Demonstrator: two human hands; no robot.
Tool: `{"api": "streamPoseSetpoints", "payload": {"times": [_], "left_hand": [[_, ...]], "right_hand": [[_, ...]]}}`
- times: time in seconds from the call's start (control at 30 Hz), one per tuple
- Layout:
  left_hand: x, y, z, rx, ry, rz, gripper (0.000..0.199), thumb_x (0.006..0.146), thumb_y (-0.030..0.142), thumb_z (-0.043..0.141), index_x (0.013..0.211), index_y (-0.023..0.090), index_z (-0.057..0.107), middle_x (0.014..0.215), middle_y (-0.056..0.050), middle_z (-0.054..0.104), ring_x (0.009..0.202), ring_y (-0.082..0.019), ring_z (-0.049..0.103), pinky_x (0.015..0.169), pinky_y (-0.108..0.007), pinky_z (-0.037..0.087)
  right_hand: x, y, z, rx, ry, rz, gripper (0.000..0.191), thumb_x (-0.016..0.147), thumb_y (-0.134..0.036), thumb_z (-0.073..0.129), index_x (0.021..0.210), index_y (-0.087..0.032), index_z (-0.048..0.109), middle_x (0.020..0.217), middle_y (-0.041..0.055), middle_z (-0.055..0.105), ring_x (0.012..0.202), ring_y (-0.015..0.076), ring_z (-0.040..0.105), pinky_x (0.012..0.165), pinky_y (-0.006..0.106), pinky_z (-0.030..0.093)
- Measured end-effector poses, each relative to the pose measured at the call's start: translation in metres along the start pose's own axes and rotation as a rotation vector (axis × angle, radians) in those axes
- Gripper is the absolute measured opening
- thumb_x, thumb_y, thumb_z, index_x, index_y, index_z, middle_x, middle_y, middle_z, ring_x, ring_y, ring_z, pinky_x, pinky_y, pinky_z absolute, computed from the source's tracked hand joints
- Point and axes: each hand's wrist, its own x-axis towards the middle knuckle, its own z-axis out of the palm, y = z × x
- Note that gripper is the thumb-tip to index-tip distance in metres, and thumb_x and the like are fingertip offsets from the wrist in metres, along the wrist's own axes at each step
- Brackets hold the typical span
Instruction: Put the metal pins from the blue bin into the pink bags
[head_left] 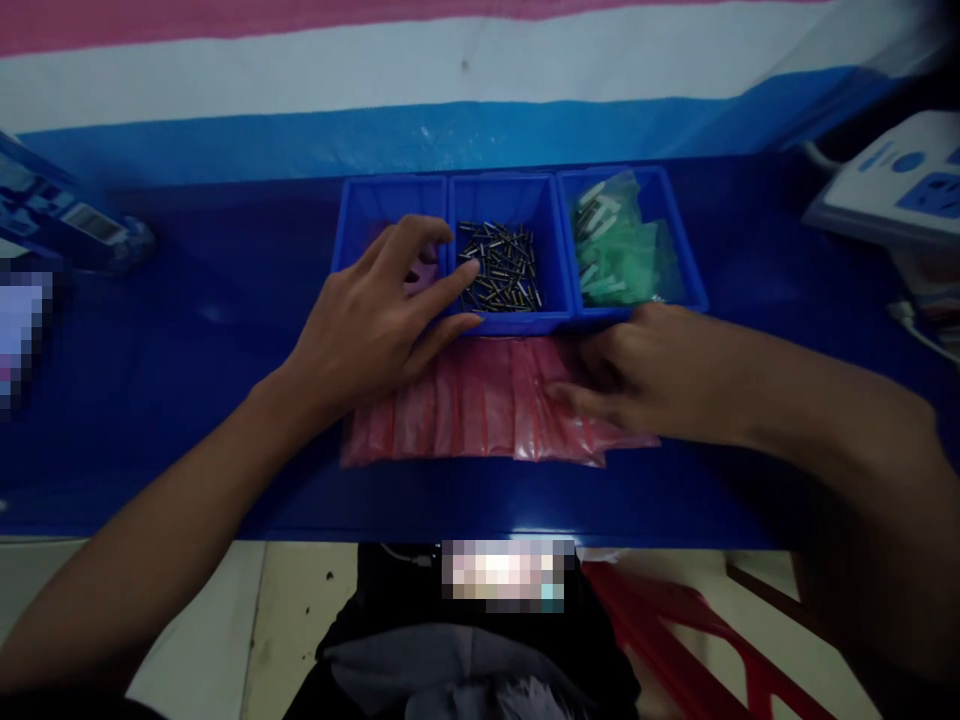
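My left hand (375,305) reaches over the left and middle blue bins, fingers bent but apart, and nothing shows in its grasp. Beneath it, something pink (424,270) lies in the left bin (375,205). The middle bin (499,195) holds many small dark metal pins (501,268). In front of the bins lies an overlapping row of pink plastic bags (465,410). Over the right end of that row is my right hand (637,365), its fingers curled in; what they hold, if anything, is hidden. Clear and green bags (619,245) with pale pieces fill the right bin (686,270).
A blue box (56,205) with a barcode stands at the left. On the right is a white power strip (900,180) with a cable. The blue table (480,500) ends just before my lap, and a red stool (675,620) sits below the edge.
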Motion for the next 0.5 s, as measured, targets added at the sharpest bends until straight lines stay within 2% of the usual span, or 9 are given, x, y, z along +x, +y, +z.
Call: {"api": "streamPoseSetpoints", "payload": {"times": [0.07, 0.1, 0.2, 0.3, 0.37, 0.4, 0.43, 0.5], "left_hand": [[-0.001, -0.003, 0.001, 0.014, 0.007, 0.067, 0.045, 0.100, 0.049, 0.056, 0.134, 0.020, 0.059, 0.135, -0.016, 0.062, 0.115, -0.027, 0.067, 0.093, -0.041, 0.061], [-0.002, -0.005, 0.002, 0.030, 0.025, 0.100, 0.043, 0.100, 0.047, 0.058, 0.133, 0.019, 0.059, 0.132, -0.014, 0.064, 0.113, -0.026, 0.068, 0.093, -0.040, 0.061], [-0.004, -0.008, 0.003, 0.051, 0.101, 0.169, 0.039, 0.097, 0.041, 0.065, 0.128, 0.017, 0.063, 0.126, -0.011, 0.070, 0.105, -0.022, 0.071, 0.093, -0.037, 0.062], [-0.004, -0.009, 0.004, 0.049, 0.165, 0.209, 0.034, 0.096, 0.036, 0.067, 0.124, 0.017, 0.065, 0.123, -0.009, 0.073, 0.100, -0.020, 0.072, 0.092, -0.033, 0.063], [-0.003, -0.010, 0.004, 0.046, 0.169, 0.190, 0.031, 0.098, 0.036, 0.065, 0.124, 0.020, 0.066, 0.124, -0.007, 0.073, 0.099, -0.019, 0.073, 0.090, -0.033, 0.063], [-0.003, -0.009, 0.003, 0.043, 0.167, 0.174, 0.031, 0.098, 0.038, 0.064, 0.125, 0.022, 0.066, 0.124, -0.005, 0.073, 0.099, -0.019, 0.073, 0.087, -0.034, 0.063], [-0.002, -0.008, 0.002, 0.036, 0.176, 0.157, 0.031, 0.097, 0.040, 0.065, 0.124, 0.025, 0.066, 0.123, -0.004, 0.074, 0.099, -0.020, 0.072, 0.084, -0.035, 0.062], [0.000, -0.002, -0.004, -0.007, 0.224, 0.131, 0.033, 0.095, 0.046, 0.067, 0.124, 0.029, 0.067, 0.119, -0.002, 0.075, 0.099, -0.022, 0.071, 0.081, -0.037, 0.060]], "right_hand": [[0.004, 0.002, -0.003, 0.011, -0.297, -0.008, 0.036, 0.091, -0.037, 0.072, 0.062, -0.020, 0.059, 0.049, -0.0053, 0.054, 0.036, 0.0052, 0.041, 0.037, 0.025, 0.030], [0.006, 0.002, -0.006, 0.025, -0.395, 0.009, 0.032, 0.093, -0.031, 0.068, 0.064, -0.020, 0.060, 0.051, -0.0055, 0.056, 0.036, 0.0051, 0.042, 0.037, 0.025, 0.031], [0.013, 0.001, -0.016, 0.125, -0.445, 0.058, 0.030, 0.091, -0.020, 0.065, 0.062, -0.020, 0.060, 0.051, -0.0067, 0.058, 0.038, 0.0051, 0.045, 0.037, 0.023, 0.033], [0.015, -0.005, -0.030, 0.319, -0.486, 0.090, 0.028, 0.093, -0.018, 0.061, 0.065, -0.021, 0.064, 0.052, -0.0069, 0.062, 0.039, 0.0059, 0.052, 0.036, 0.020, 0.038], [0.014, -0.012, -0.039, 0.431, -0.460, 0.145, 0.031, 0.097, -0.020, 0.056, 0.067, -0.021, 0.065, 0.051, -0.0067, 0.062, 0.040, 0.0054, 0.055, 0.039, 0.018, 0.042], [0.014, -0.015, -0.042, 0.473, -0.404, 0.140, 0.033, 0.099, -0.022, 0.055, 0.067, -0.021, 0.065, 0.050, -0.0069, 0.060, 0.040, 0.0045, 0.054, 0.041, 0.017, 0.042], [0.013, -0.019, -0.043, 0.498, -0.301, 0.125, 0.035, 0.100, -0.023, 0.055, 0.067, -0.021, 0.065, 0.050, -0.0070, 0.058, 0.041, 0.0038, 0.052, 0.041, 0.017, 0.040], [0.013, -0.025, -0.039, 0.513, -0.006, 0.054, 0.034, 0.098, -0.027, 0.060, 0.065, -0.021, 0.064, 0.052, -0.0063, 0.055, 0.043, 0.0040, 0.047, 0.040, 0.021, 0.035]]}}
